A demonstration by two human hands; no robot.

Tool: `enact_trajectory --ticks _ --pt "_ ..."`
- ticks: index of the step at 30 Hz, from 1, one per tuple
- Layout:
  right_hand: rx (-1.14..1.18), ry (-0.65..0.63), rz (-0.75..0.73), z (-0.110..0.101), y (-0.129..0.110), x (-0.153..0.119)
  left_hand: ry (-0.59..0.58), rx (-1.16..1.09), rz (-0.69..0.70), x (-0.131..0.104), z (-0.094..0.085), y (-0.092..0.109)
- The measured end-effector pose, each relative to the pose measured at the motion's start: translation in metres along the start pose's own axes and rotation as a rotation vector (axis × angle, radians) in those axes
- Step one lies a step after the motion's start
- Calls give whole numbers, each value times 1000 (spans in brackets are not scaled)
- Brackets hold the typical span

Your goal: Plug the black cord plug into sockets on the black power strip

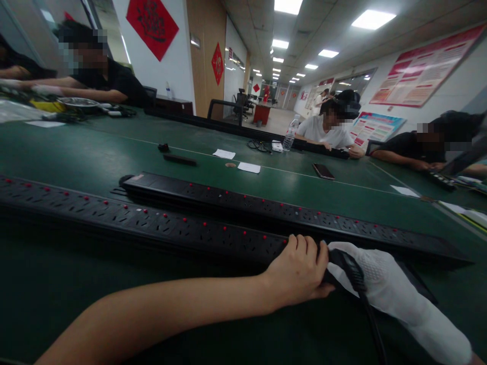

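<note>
A long black power strip point(182, 230) with a row of red dots and sockets lies across the green table in front of me. My left hand point(299, 268), bare, is closed around its right part, fingers over the top and thumb below. Just right of it, my right hand point(371, 271) in a white knitted glove is closed on a black plug point(352, 268). From the plug a thick black cable point(373, 324) runs down toward the table's near edge. The plug's front end is hidden between the two hands. Behind lies a second, similar power strip point(266, 205).
Farther back lie a small black bar point(179, 159), paper slips point(249, 167), a phone point(323, 171), a thin cable point(259, 146) and a water bottle point(291, 133). Several people sit around the table. At the far left are a yellow item point(47, 105) and a round tray point(78, 102).
</note>
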State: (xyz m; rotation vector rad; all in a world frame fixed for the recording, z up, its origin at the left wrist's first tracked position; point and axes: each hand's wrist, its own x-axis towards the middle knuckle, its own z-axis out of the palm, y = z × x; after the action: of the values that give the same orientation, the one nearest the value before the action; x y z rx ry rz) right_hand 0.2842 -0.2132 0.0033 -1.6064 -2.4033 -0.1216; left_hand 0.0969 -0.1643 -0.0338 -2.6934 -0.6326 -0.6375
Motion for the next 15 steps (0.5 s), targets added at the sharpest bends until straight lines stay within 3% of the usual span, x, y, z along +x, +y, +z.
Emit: enact_trajectory --ticks 10,15 --pt "8 10 -2 -1 -1 2 10 17 5 0 1 0" --pt "136 -5 -5 -2 -6 5 1 30 19 -1 0 0"
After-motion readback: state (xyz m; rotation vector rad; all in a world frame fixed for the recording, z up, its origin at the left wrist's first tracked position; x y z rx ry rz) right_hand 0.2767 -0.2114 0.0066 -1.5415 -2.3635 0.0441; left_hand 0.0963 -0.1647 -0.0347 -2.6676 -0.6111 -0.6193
